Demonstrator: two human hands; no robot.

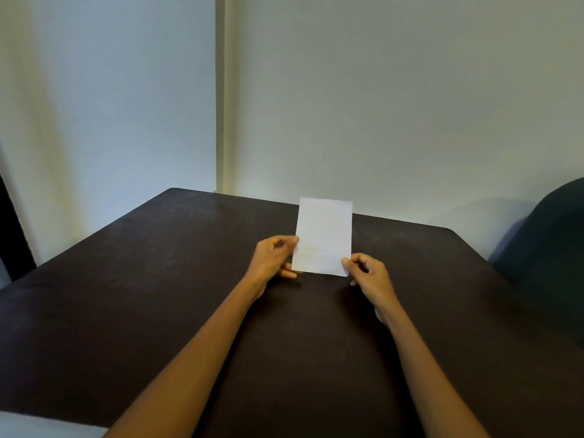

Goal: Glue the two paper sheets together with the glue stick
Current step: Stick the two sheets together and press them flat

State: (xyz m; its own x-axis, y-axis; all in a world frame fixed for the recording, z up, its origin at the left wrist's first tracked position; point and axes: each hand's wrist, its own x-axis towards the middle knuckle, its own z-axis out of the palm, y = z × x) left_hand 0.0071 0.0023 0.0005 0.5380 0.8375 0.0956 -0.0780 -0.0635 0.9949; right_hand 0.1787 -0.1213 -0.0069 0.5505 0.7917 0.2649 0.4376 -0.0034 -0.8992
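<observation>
I hold white paper (324, 237) upright above the dark table (158, 279), near its far side. It looks like one sheet from here; a thin second edge shows at the lower right corner, so two sheets may lie on each other. My left hand (273, 257) pinches the paper's left edge between thumb and fingers. My right hand (368, 273) pinches its lower right corner. No glue stick is in view.
The table's far edge runs along a pale wall (379, 105). A dark rounded chair back (550, 248) stands at the right. A white surface (38, 426) shows at the bottom left corner.
</observation>
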